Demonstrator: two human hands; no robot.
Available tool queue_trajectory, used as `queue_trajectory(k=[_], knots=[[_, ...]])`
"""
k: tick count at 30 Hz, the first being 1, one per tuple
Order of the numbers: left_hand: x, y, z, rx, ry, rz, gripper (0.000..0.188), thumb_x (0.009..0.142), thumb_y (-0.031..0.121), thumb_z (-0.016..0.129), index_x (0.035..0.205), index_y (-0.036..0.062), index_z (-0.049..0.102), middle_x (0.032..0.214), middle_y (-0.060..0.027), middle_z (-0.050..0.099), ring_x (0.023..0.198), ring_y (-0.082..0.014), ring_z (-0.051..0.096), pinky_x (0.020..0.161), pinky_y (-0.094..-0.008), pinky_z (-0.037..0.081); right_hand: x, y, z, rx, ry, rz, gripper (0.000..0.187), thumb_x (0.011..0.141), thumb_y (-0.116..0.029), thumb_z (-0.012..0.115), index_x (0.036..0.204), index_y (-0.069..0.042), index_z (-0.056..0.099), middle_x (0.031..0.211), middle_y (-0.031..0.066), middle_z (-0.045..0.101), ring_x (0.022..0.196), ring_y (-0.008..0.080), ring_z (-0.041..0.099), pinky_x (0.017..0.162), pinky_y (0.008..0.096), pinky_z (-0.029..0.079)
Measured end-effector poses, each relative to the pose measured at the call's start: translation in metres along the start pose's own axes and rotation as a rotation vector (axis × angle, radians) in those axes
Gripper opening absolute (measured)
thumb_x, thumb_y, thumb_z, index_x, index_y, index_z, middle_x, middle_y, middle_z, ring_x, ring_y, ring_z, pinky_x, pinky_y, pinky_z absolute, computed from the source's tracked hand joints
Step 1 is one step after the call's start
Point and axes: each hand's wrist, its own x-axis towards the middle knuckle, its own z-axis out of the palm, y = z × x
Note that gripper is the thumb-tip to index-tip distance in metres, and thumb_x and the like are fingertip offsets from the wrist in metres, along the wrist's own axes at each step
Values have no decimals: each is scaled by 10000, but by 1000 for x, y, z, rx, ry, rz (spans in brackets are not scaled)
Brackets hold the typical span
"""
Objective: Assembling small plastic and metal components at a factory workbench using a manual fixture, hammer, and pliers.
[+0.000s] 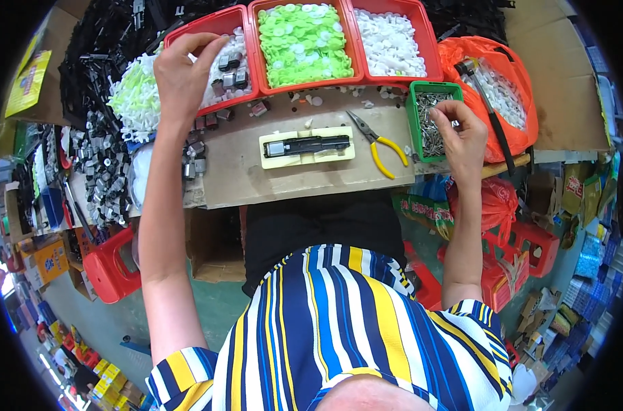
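My left hand [183, 77] is over the left red bin [248, 65], its thumb and forefinger curled together at the tips. What they hold, if anything, is too small to make out. My right hand [465, 137] hangs at the green box [414, 127] of small metal pins [430, 123], thumb and fingertips pinched together. Whatever is between them cannot be made out. Between the hands, a long black part [315, 145] with a silver end lies in a cream holder block [270, 163]. Yellow-handled pliers [382, 152] lie beside the block, jaws toward the bins.
More red bins hold green-and-white discs [303, 44] and white pieces [391, 44]. A hammer [493, 120] rests across an orange bag [455, 51] of white parts. Black parts [99, 61] and metal-and-black pieces [106, 171] are heaped at left. The cardboard work surface [236, 185] ends before my lap.
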Motion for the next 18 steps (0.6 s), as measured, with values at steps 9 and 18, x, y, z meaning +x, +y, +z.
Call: queue_trajectory(k=[9, 18], knots=[[-81, 74, 19, -1155, -121, -832, 180, 903, 144, 725, 1003, -6, 724, 857, -39, 717, 731, -82, 619, 639, -216, 459, -8, -84, 81, 724, -248, -111, 89, 964, -8, 599, 1024, 52, 623, 997, 119, 704, 905, 146, 672, 855, 285, 546], [-120, 96, 29, -1633, -261, -1052, 153, 939, 186, 688, 978, 38, 699, 846, -31, 688, 740, -103, 605, 643, -221, 454, -20, -91, 104, 747, -166, -202, 118, 898, -79, 710, 945, 26, 685, 875, 66, 716, 827, 107, 661, 756, 262, 524]])
